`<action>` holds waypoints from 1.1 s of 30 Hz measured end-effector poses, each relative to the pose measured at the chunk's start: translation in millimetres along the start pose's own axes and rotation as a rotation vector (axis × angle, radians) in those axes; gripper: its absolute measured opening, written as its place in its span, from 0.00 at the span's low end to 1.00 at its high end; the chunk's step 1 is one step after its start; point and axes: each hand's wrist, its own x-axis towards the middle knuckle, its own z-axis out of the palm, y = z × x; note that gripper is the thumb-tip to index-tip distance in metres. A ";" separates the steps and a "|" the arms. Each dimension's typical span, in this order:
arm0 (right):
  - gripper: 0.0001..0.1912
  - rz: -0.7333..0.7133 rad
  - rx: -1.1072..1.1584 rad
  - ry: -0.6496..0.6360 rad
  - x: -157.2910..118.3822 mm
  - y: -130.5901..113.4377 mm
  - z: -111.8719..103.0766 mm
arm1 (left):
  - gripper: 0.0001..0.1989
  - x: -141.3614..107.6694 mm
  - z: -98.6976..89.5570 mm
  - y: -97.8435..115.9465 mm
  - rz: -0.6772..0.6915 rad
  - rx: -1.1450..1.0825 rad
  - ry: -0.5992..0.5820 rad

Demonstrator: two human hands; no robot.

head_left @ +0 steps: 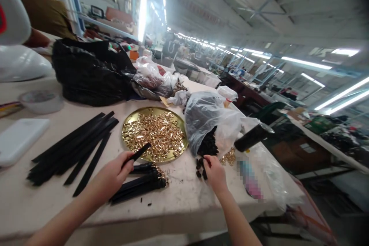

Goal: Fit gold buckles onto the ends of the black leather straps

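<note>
A black strap (141, 151) is pinched in my left hand (120, 169), its free end pointing toward the round gold tray (124, 138) heaped with small gold metal fittings (158, 134). Below that hand lies a bundle of black straps (138, 186) with gold fittings on their ends. My right hand (213, 173) has its fingers closed at the mouth of a clear plastic bag (198, 111), among small black pieces (208, 144) spilling out of it. Whether a piece is between those fingertips I cannot make out. More plain black straps (77, 146) lie to the left.
A big black plastic bag (89, 73) and clear bags (150, 75) stand at the back. Loose gold fittings (229, 157) and a black roll (250, 138) lie at right. A white box (21, 138) is at far left. Another person (47, 7) sits at upper left.
</note>
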 end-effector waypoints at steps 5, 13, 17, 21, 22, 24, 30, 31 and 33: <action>0.06 -0.026 -0.076 -0.119 17.9 6.6 6.1 | 0.14 -12.5 19.2 14.9 -0.005 -0.140 -0.126; 0.11 0.027 0.057 -0.048 21.5 -9.6 -5.7 | 0.11 -26.2 24.7 30.0 -0.191 -0.629 -0.284; 0.16 0.182 0.807 -0.194 2.7 -68.0 -12.2 | 0.09 -33.5 32.0 49.3 -0.314 -1.021 -0.402; 0.09 0.319 1.309 -0.445 -18.0 -124.9 -4.1 | 0.11 -40.9 29.9 55.4 -0.415 -1.193 -0.429; 0.09 0.345 1.356 -0.458 -21.8 -132.5 -0.6 | 0.12 -42.5 28.4 54.6 -0.437 -1.202 -0.423; 0.08 0.388 1.406 -0.482 -27.4 -140.1 6.0 | 0.14 -44.9 25.8 52.1 -0.469 -1.205 -0.407; 0.05 0.538 1.560 -0.562 -34.8 -141.0 8.5 | 0.13 -46.9 29.0 46.3 -0.485 -1.211 -0.409; 0.06 0.551 1.591 -0.576 -35.3 -141.1 7.2 | 0.13 -47.0 29.9 45.9 -0.492 -1.210 -0.407; 0.06 0.578 1.668 -0.591 -35.9 -141.3 5.4 | 0.13 -47.3 31.1 45.2 -0.513 -1.207 -0.402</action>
